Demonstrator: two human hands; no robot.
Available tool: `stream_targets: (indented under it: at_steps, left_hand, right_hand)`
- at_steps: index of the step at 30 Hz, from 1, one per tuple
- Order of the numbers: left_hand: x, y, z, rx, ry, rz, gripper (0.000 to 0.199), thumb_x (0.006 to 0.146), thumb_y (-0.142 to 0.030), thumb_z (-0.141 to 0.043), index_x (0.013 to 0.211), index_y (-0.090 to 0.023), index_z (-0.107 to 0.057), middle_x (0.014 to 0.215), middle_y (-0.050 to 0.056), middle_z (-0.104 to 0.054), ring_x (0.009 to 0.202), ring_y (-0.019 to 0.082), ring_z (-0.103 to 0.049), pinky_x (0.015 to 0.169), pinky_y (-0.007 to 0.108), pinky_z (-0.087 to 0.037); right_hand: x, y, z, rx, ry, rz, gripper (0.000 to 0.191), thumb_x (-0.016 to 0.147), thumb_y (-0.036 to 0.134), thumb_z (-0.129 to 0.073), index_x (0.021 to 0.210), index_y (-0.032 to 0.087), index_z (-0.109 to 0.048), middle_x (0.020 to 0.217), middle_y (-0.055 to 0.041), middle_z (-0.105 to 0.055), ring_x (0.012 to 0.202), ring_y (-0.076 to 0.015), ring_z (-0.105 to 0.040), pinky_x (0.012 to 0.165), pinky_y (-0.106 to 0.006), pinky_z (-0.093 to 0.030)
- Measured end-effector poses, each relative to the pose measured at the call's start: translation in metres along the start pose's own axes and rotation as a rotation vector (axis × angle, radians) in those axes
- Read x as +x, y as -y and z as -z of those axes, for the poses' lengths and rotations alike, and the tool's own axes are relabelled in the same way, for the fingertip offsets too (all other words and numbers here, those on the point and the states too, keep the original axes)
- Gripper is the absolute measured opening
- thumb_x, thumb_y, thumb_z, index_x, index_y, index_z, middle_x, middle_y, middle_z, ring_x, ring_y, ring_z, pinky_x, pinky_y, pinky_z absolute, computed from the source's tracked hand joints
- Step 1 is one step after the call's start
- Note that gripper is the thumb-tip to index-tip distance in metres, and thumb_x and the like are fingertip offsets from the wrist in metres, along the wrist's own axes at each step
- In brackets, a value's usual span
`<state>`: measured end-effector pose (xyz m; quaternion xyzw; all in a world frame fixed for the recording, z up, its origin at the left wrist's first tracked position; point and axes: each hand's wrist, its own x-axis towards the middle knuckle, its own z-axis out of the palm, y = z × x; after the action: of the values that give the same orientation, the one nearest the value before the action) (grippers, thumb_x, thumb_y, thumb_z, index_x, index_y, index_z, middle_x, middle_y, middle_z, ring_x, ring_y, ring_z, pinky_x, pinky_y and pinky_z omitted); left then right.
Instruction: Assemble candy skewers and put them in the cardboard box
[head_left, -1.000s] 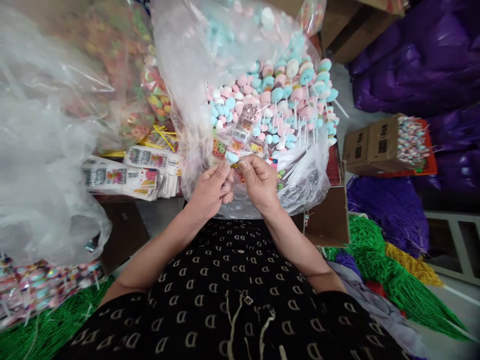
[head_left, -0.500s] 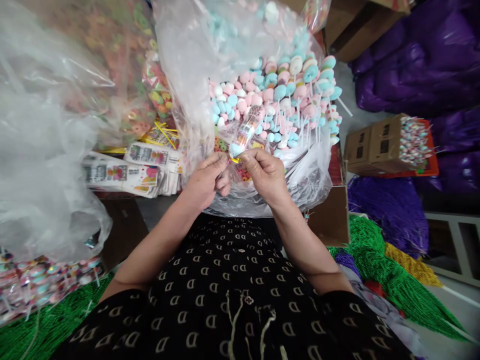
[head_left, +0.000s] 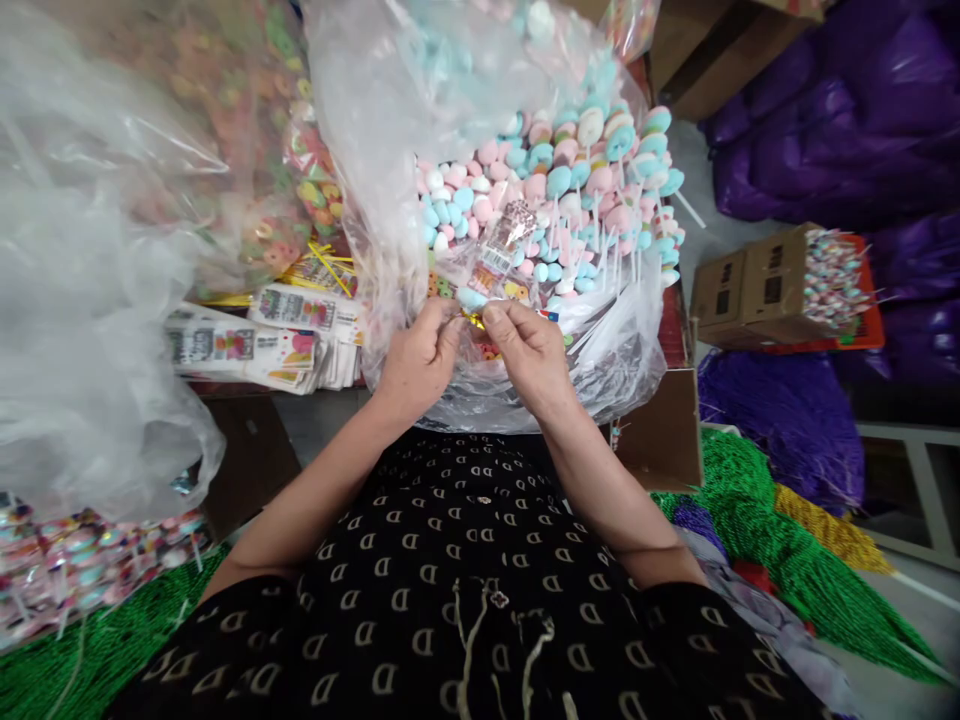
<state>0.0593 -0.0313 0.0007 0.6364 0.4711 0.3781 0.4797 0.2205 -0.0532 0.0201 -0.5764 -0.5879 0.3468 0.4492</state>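
Observation:
Both hands meet over a large clear plastic bag of pink, blue and white candies. Between them, a printed clear candy packet points away from me, with a yellow twist tie at its near end. My right hand pinches the tie and packet end between thumb and forefinger. On the other side, my left hand has its thumb and forefinger pressed together at the tie; the exact grip is partly hidden. Ring-shaped candies lie beneath the packet.
Printed paper packets and yellow ties lie left of the bag. Another clear bag fills the far left. At right stand a cardboard box of wrapped sticks and purple sacks. Green tinsel lies lower right.
The packet has turned so its barcode faces up and sits a little lower. My left hand's fingers have curled in closer at the tie; my right hand has barely moved.

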Motion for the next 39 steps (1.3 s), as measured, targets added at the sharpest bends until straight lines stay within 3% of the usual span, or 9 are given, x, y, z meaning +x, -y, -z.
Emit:
stream_targets:
  at_steps: [5,9,15,24,27,30,34,39]
  left_hand:
    - [0.001,-0.002,-0.002,-0.005,-0.008,0.044,0.013,0.103,-0.034,-0.057,0.108,-0.023,-0.061,0.052,-0.009,-0.05,0.047,0.013,-0.054,0.058,0.028,-0.043]
    - [0.001,-0.004,-0.003,-0.055,-0.009,0.082,0.012,0.102,-0.031,-0.059,0.11,-0.023,-0.062,0.05,-0.009,-0.05,0.046,0.013,-0.054,0.058,0.027,-0.043]
    - [0.001,-0.005,-0.003,-0.107,-0.024,0.07,0.01,0.102,-0.031,-0.059,0.107,-0.023,-0.063,0.052,-0.009,-0.052,0.045,0.011,-0.053,0.055,0.025,-0.042]
    - [-0.001,-0.007,-0.005,-0.087,0.003,0.145,0.011,0.101,-0.031,-0.062,0.108,-0.023,-0.063,0.046,-0.011,-0.052,0.038,0.011,-0.052,0.052,0.026,-0.042]
    - [-0.002,-0.009,-0.008,-0.041,0.014,0.161,0.012,0.1,-0.029,-0.06,0.11,-0.023,-0.064,0.044,-0.011,-0.052,0.039,0.012,-0.054,0.055,0.026,-0.044]
    - [-0.004,-0.005,-0.015,-0.11,0.005,0.171,0.012,0.1,-0.029,-0.059,0.11,-0.024,-0.063,0.042,-0.012,-0.049,0.039,0.012,-0.054,0.053,0.025,-0.044]
    - [-0.005,-0.003,-0.021,-0.447,0.02,0.227,0.018,0.099,-0.042,-0.063,0.099,-0.025,-0.057,0.042,-0.013,-0.041,0.036,0.011,-0.046,0.046,0.024,-0.042]
    - [-0.002,-0.013,-0.012,-0.835,0.213,0.411,0.027,0.099,-0.044,-0.065,0.086,-0.025,-0.049,0.044,-0.013,-0.037,0.034,0.008,-0.038,0.043,0.024,-0.04]
  right_hand:
    - [-0.001,-0.006,0.0,-0.284,-0.03,0.228,0.019,0.1,0.039,-0.063,0.099,0.022,-0.074,0.087,-0.0034,-0.074,0.081,-0.0179,-0.067,0.076,-0.034,-0.055]
    - [-0.001,-0.014,-0.004,-0.474,-0.094,0.301,0.02,0.103,0.031,-0.056,0.102,0.024,-0.075,0.086,-0.0047,-0.075,0.086,-0.0207,-0.071,0.077,-0.035,-0.057]
    - [-0.005,-0.018,-0.01,-0.419,-0.175,0.292,0.02,0.103,0.037,-0.059,0.111,0.024,-0.071,0.093,-0.0036,-0.078,0.082,-0.0185,-0.074,0.073,-0.032,-0.059]
    - [-0.008,-0.011,-0.01,-0.438,-0.264,0.473,0.01,0.101,0.023,-0.062,0.097,0.022,-0.072,0.085,0.0005,-0.078,0.077,-0.0133,-0.074,0.071,-0.026,-0.058]
    - [-0.004,-0.012,-0.011,-0.41,-0.313,0.439,0.012,0.101,0.024,-0.061,0.093,0.022,-0.07,0.083,0.0013,-0.076,0.074,-0.0129,-0.071,0.069,-0.027,-0.056]
    - [0.001,-0.019,-0.013,-0.296,-0.329,0.304,0.013,0.1,0.027,-0.06,0.089,0.023,-0.066,0.081,0.0024,-0.071,0.07,-0.0119,-0.066,0.067,-0.028,-0.054]
    - [0.003,-0.025,-0.016,-0.037,-0.303,0.174,0.013,0.1,0.034,-0.062,0.093,0.023,-0.062,0.077,0.0048,-0.064,0.065,-0.0101,-0.061,0.063,-0.026,-0.053]
    - [0.002,-0.025,-0.013,0.139,-0.233,0.113,0.02,0.1,0.043,-0.063,0.095,0.025,-0.061,0.072,0.0061,-0.061,0.061,-0.0101,-0.061,0.062,-0.026,-0.055]
